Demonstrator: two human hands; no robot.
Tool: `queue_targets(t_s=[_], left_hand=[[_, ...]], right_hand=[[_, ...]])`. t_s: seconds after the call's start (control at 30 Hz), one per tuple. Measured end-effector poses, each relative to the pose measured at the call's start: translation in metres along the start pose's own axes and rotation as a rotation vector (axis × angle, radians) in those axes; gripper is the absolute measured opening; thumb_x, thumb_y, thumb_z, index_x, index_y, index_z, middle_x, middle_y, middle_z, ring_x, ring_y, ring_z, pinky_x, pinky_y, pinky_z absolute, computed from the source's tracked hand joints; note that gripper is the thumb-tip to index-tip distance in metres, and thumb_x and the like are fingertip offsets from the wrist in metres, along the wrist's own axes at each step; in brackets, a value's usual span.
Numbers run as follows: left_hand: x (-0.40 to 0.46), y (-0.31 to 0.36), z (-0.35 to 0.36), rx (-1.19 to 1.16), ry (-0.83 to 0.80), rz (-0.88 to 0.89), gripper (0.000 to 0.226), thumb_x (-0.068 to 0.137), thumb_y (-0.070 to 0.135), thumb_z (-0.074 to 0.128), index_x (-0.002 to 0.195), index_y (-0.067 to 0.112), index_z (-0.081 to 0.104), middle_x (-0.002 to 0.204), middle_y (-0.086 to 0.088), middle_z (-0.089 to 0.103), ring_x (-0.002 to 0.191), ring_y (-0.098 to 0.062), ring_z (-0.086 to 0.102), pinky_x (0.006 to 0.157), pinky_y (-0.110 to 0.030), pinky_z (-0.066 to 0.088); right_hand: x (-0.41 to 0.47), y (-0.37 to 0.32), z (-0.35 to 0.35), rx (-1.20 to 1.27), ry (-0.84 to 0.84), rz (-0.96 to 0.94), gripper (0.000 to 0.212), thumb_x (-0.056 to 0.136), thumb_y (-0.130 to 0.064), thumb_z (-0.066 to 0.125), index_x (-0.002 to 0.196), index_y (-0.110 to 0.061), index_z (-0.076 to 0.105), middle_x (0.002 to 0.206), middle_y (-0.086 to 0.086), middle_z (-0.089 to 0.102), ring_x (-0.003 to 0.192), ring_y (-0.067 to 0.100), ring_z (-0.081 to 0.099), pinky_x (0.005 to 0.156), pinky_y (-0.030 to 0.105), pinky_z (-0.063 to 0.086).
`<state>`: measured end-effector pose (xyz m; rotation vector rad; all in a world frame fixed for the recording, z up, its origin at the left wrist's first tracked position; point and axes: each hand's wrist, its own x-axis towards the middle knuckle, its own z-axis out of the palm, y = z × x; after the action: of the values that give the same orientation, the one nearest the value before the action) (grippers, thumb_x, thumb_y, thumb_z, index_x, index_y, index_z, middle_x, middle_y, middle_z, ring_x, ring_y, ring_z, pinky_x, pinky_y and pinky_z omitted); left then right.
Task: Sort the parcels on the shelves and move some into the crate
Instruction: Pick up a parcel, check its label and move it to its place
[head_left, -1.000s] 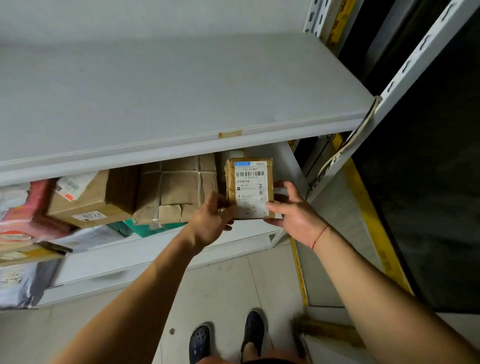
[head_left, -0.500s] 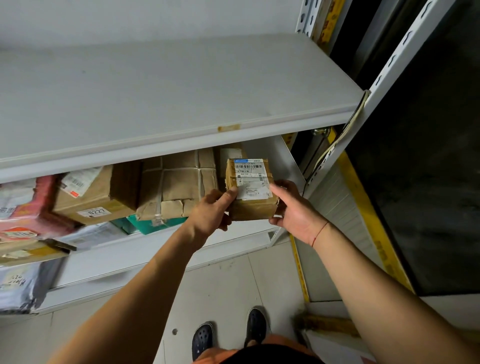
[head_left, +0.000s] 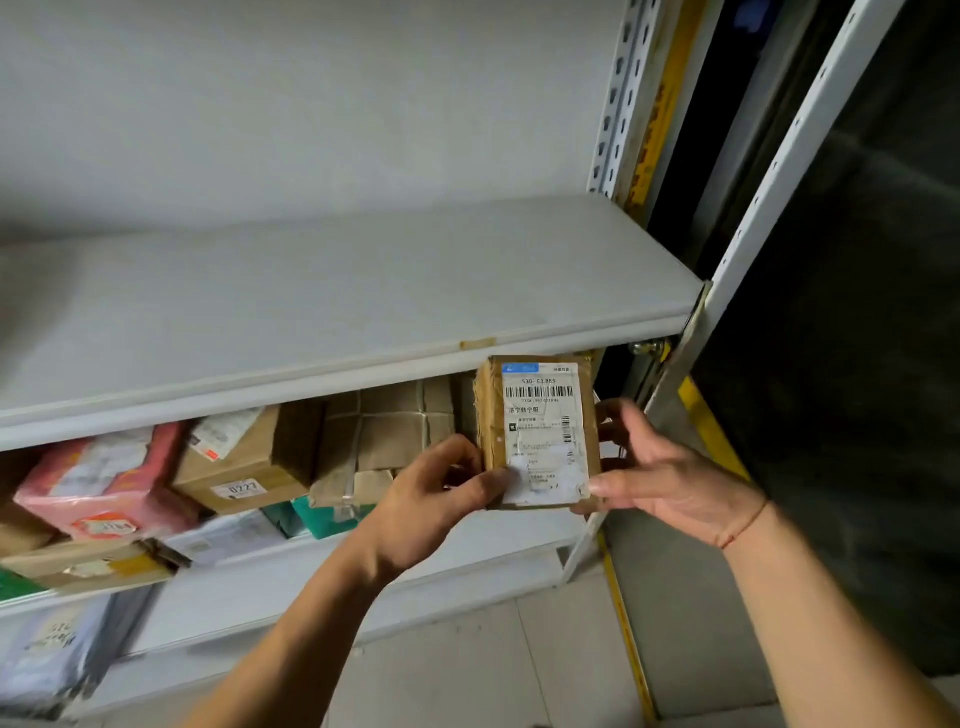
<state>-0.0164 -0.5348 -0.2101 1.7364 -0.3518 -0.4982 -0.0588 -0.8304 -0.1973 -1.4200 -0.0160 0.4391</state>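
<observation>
Here, both hands hold one small brown box (head_left: 537, 431) upright in front of the shelf unit's right end, label facing the camera. Left hand (head_left: 426, 499) grips the box's lower left corner, thumb on the label's bottom edge, fingers curled behind. Right hand (head_left: 660, 467) pinches the right side, thumb at the lower right corner, fingers wrapped round the back. Box is off the shelf, its top edge just under the upper shelf board (head_left: 332, 312). On the lower shelf (head_left: 457, 540) to the left: taped brown parcel (head_left: 384, 441), cardboard box marked 0227 (head_left: 244, 462), pink package (head_left: 98, 483), green packet (head_left: 322, 519). Grey bag (head_left: 52, 654) below.
</observation>
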Motion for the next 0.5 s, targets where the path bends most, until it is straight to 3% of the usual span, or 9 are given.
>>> queue_targets(t_s=[0.13,0.23,0.3,0.37,0.43,0.5], left_hand=[[-0.018,0.038,-0.029,0.068,0.257,0.173,0.053,0.085,0.074,0.071,0.102,0.024,0.067,0.109,-0.009,0.072,0.092,-0.021,0.076,0.085,-0.048,0.064],[-0.034,0.058,-0.069,0.112,0.519,0.169,0.047,0.088,0.08,0.063,0.103,0.035,0.065,0.11,0.001,0.075,0.09,-0.016,0.078,0.081,-0.051,0.066],[-0.047,0.065,-0.102,0.121,0.664,0.133,0.047,0.09,0.079,0.058,0.104,0.034,0.066,0.106,0.008,0.077,0.093,-0.014,0.076,0.083,-0.048,0.066],[-0.062,0.067,-0.139,0.113,0.751,0.121,0.055,0.09,0.081,0.054,0.108,0.031,0.068,0.104,0.006,0.077,0.09,-0.012,0.077,0.083,-0.048,0.066],[-0.077,0.064,-0.175,0.125,0.806,0.103,0.062,0.091,0.08,0.049,0.115,0.026,0.069,0.104,0.004,0.077,0.089,-0.011,0.076,0.086,-0.048,0.065],[-0.091,0.054,-0.211,0.175,0.835,0.04,0.057,0.099,0.073,0.051,0.123,0.024,0.069,0.111,0.003,0.077,0.101,-0.013,0.073,0.093,-0.042,0.061]], right_hand=[[0.012,-0.05,0.036,-0.158,0.097,-0.171,0.065,0.09,-0.025,0.079,0.146,-0.023,0.047,0.142,0.011,0.067,0.129,0.035,0.068,0.105,0.061,0.056],[0.045,-0.082,0.086,-0.359,0.14,-0.226,0.071,0.077,-0.057,0.088,0.139,-0.048,0.056,0.139,-0.012,0.07,0.125,0.014,0.07,0.11,0.05,0.054],[0.076,-0.094,0.125,-0.541,0.148,-0.276,0.082,0.072,-0.069,0.087,0.144,-0.046,0.056,0.14,-0.016,0.069,0.126,0.009,0.068,0.112,0.047,0.051],[0.111,-0.102,0.169,-0.688,0.189,-0.341,0.082,0.076,-0.073,0.08,0.147,-0.038,0.058,0.136,-0.017,0.07,0.125,0.007,0.066,0.109,0.046,0.055],[0.144,-0.107,0.211,-0.723,0.167,-0.361,0.06,0.088,-0.062,0.075,0.141,-0.036,0.064,0.125,-0.017,0.074,0.113,0.004,0.07,0.102,0.043,0.06],[0.171,-0.108,0.252,-0.788,0.133,-0.361,0.049,0.094,-0.057,0.072,0.138,-0.036,0.066,0.121,-0.017,0.075,0.109,0.007,0.071,0.098,0.04,0.061]])
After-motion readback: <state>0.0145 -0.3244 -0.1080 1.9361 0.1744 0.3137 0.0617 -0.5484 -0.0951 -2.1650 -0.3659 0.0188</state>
